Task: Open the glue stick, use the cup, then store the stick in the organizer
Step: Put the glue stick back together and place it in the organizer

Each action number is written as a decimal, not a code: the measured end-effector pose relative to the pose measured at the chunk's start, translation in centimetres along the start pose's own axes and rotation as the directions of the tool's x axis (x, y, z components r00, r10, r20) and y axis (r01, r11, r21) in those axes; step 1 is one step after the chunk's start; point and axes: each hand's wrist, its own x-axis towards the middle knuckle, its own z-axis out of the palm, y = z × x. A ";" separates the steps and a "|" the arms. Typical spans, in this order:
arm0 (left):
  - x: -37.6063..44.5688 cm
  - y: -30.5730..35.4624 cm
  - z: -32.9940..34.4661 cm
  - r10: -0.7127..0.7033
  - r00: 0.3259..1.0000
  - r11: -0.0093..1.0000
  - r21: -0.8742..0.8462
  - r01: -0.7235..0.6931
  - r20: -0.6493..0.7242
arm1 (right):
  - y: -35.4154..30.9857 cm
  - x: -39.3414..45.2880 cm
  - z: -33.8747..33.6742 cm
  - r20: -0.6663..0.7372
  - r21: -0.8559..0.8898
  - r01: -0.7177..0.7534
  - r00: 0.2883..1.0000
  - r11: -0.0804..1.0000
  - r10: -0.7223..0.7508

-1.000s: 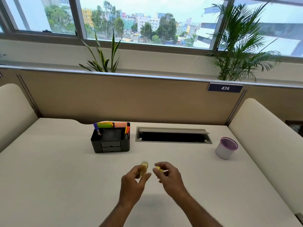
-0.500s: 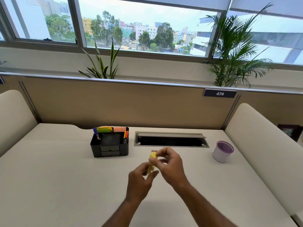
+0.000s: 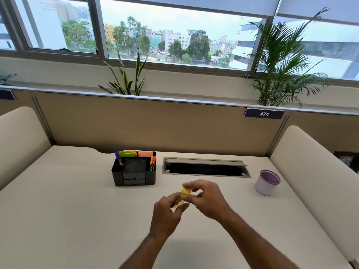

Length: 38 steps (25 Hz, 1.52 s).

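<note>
Both hands are gripping the glue stick [image 3: 179, 199], left hand [image 3: 166, 214] its body, right hand [image 3: 206, 199] its cap [image 3: 185, 191]; cup [image 3: 267, 182] and organizer [image 3: 134, 171] steps are apparently remaining.

Yellow glue stick [image 3: 181, 198], black organizer [image 3: 133, 175]

A pale cream desk [image 3: 58, 220] fills the lower part of the view, with a grey cable hatch [image 3: 206, 167] set into it near the back edge, its lid standing open. Rounded cream side panels [image 3: 318, 171] flank the desk on both sides. Behind it runs a tan partition [image 3: 145, 123] capped by a grey rail, carrying a dark plate [image 3: 264, 113] marked 474. Beyond it stand a snake plant [image 3: 126, 80] and a palm [image 3: 281, 70]. Wide windows [image 3: 174, 39] admit soft daylight and show trees and city buildings.
</note>
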 end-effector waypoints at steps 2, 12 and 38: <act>0.1 -0.2 -0.1 0.004 1.000 0.999 0.033 -0.004 0.017 | 0.0 0.4 -0.8 0.067 -0.103 0.033 0.997 0.994 -0.027; 0.8 -0.3 -0.3 0.101 0.994 0.982 0.154 -0.107 0.052 | 0.4 1.2 -1.9 0.171 -0.297 0.143 0.981 0.944 -0.095; 2.8 -6.5 -3.5 -0.089 0.994 0.931 0.350 0.106 -0.064 | 0.1 5.9 6.4 0.121 -0.254 0.096 0.990 0.962 -0.067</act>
